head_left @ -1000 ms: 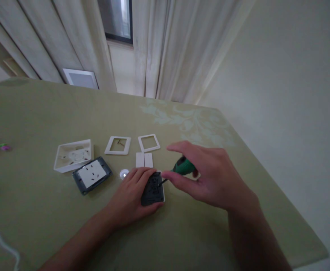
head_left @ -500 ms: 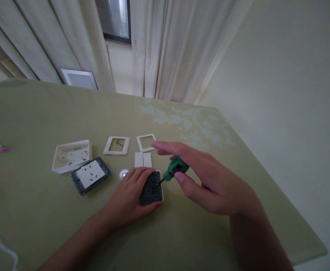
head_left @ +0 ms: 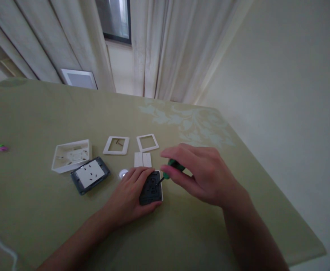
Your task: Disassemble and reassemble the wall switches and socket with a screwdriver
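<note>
My left hand (head_left: 136, 192) is closed around the left and near sides of a dark grey wall socket module (head_left: 150, 192) with a white edge, pressing it to the table. In my right hand (head_left: 199, 171) is a green-handled screwdriver (head_left: 166, 175), gripped between thumb and fingers. Its thin shaft slants down to the left, and the tip meets the dark back of the module. Part of the handle is hidden by the fingers. Just beyond my left hand lie two white rocker plates (head_left: 142, 159) and a small shiny round item (head_left: 123, 173).
Two white frames, a left one (head_left: 106, 148) with screws inside it and a right one (head_left: 156, 145), lie farther back. To the left are a white mounting box (head_left: 57, 162) and a socket panel (head_left: 90, 175). Colourful small pieces (head_left: 2, 148) and a white cable (head_left: 3, 246) sit far left.
My right hand's fingers have curled in around the screwdriver handle, having been extended. The right frame now shows fully. My left hand and the module have stayed in place.
</note>
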